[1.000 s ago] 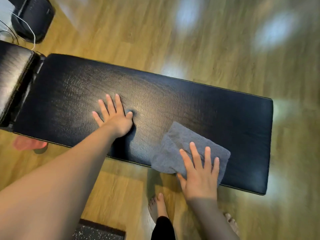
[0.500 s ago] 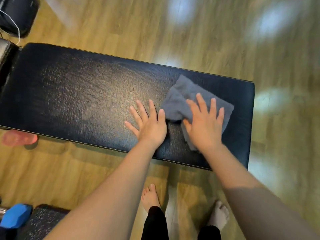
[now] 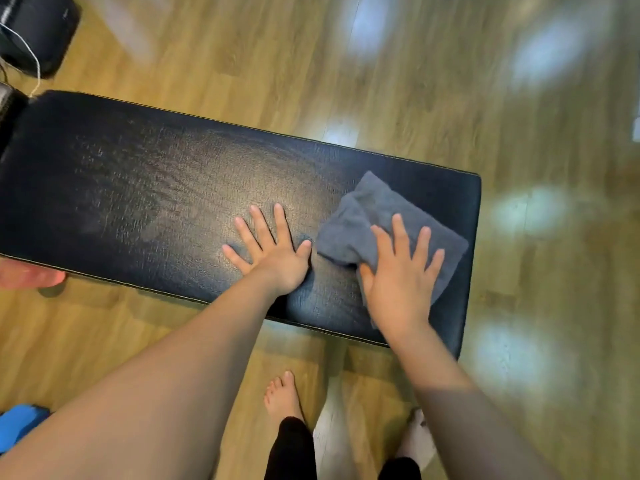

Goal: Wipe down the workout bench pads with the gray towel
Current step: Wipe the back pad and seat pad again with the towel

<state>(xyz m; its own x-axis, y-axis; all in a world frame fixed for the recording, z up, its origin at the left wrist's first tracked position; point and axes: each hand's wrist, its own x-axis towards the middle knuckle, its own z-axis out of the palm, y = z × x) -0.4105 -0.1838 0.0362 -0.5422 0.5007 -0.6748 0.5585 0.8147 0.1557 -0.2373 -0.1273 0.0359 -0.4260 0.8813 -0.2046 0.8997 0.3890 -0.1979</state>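
Note:
A long black bench pad (image 3: 145, 202) runs from the left edge to the right of centre. The folded gray towel (image 3: 367, 216) lies near the pad's right end. My right hand (image 3: 398, 275) presses flat on the towel's near part, fingers straight and spread. My left hand (image 3: 270, 247) rests flat on the bare pad just left of the towel, fingers spread, holding nothing. A second pad's edge (image 3: 5, 98) shows at the far left.
Wooden floor (image 3: 450, 81) surrounds the bench. A black object with a white cord (image 3: 34, 29) sits at the top left. A red object (image 3: 27, 275) lies by the pad's near edge, a blue one (image 3: 17, 424) at the lower left. My bare feet (image 3: 284, 396) stand below the bench.
My right hand slid the towel from the pad's near edge toward its far side and right end. My left hand shifted right along the pad and stays flat beside the towel.

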